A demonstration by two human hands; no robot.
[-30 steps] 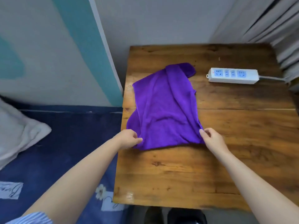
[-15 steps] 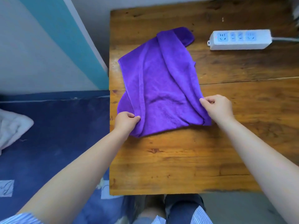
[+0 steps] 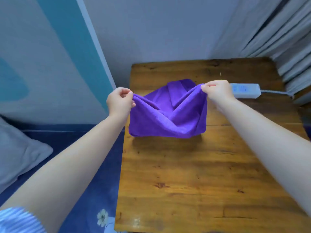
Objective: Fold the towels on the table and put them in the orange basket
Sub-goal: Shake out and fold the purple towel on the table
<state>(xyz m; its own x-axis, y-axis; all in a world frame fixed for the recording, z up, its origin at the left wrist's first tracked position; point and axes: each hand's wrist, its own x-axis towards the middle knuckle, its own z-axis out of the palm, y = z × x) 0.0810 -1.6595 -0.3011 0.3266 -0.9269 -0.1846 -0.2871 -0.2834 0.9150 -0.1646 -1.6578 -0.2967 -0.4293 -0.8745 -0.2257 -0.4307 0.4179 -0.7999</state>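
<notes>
Nearest to me lies a broad stretch of bare wooden table (image 3: 193,179), with a blue bedcover (image 3: 84,182) and a pale pillow (image 3: 18,153) off its left edge; both forearms reach out over this toward the work; beyond them I have the purple towel (image 3: 168,118) lifted at its two upper corners, its middle sagging in a slack V and its lower fold seemingly just touching the table, though I cannot tell for sure; my left hand (image 3: 120,102) pinches one corner between thumb and curled fingers, and my right hand (image 3: 216,91) pinches the other the same way; just behind the right hand lies a white power strip (image 3: 245,90), its cable running off toward the curtain (image 3: 277,39) at the back right; the orange basket is nowhere in view, so I judge the folding barely begun; to do this step well I would draw the two corners apart until the top edge runs taut and level, let the creases fall out, then lay the cloth flat on the open wood nearer me, well away from the power strip; uneven corners now would likely give a crooked fold.
</notes>
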